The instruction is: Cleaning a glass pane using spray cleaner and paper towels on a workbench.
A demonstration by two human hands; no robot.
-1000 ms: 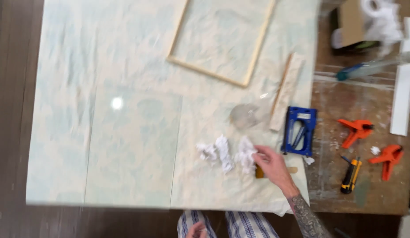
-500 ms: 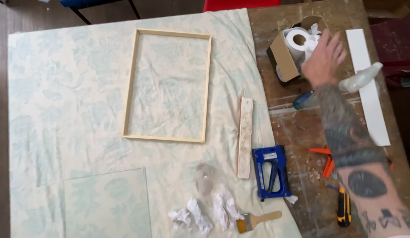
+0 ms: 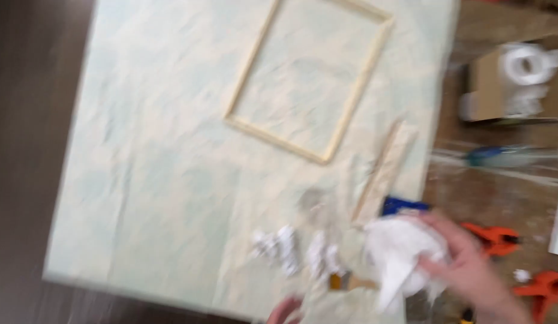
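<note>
Everything is placed against the wooden frame (image 3: pixel 309 78) lying on the pale cloth (image 3: pixel 171 168). Below it, at the cloth's near edge, the left hand (image 3: pixel 286 311) just peeks in; whether its fingers are apart or together cannot be told. Crumpled white scraps (image 3: pixel 279 246) lie below the frame, with a small brush (image 3: pixel 348 281) beside them. Down and right of the frame, the right hand (image 3: pixel 471 270) has its fingers closed around a wad of white paper (image 3: pixel 402 252). It looks light, soft and crushable, best gripped around its bulk.
</note>
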